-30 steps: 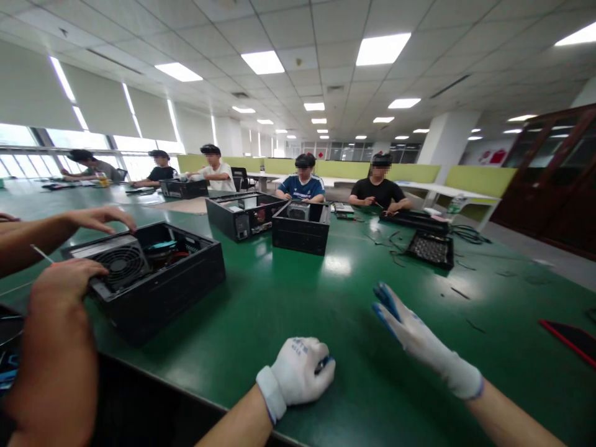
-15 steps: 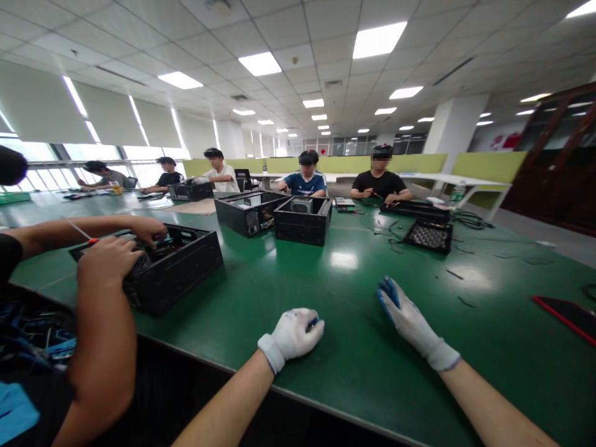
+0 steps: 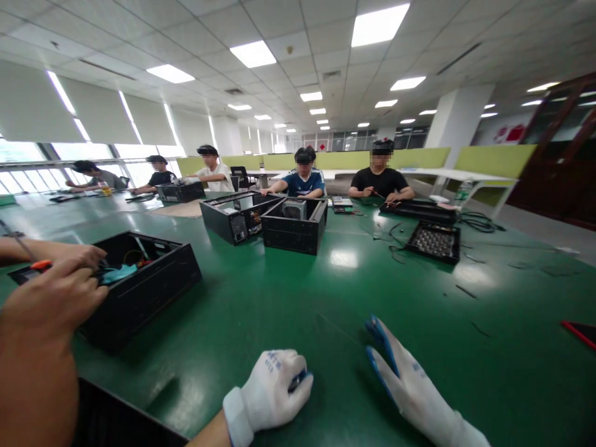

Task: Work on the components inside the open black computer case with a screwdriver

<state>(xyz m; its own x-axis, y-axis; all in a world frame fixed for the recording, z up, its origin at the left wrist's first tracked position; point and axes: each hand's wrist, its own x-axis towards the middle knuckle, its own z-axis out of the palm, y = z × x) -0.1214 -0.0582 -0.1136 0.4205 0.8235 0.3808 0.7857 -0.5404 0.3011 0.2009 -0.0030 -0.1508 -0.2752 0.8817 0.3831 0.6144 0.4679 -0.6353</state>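
My left hand (image 3: 277, 388), in a white glove with a blue palm, is closed low over the green table (image 3: 223, 298). A small dark glint shows between its thumb and curled fingers; what it is cannot be made out. To the right, my right hand (image 3: 406, 375) wears a matching glove. Its fingers are stretched out, with the thumb apart from them, and nothing shows in the hand. Bare table lies between the two hands.
A co-worker's hands (image 3: 65, 279) work at a black computer case (image 3: 153, 285) on my left. Two more cases (image 3: 291, 236) stand ahead. A black tray (image 3: 433, 242) of round pieces, loose cables (image 3: 479, 220) and a red-edged dark object (image 3: 582, 332) lie rightward. Several people sit across.
Both my hands sit lower in the view, the left one also further left. My right thumb has spread from the fingers. The co-worker's hands and case have shifted left in view.
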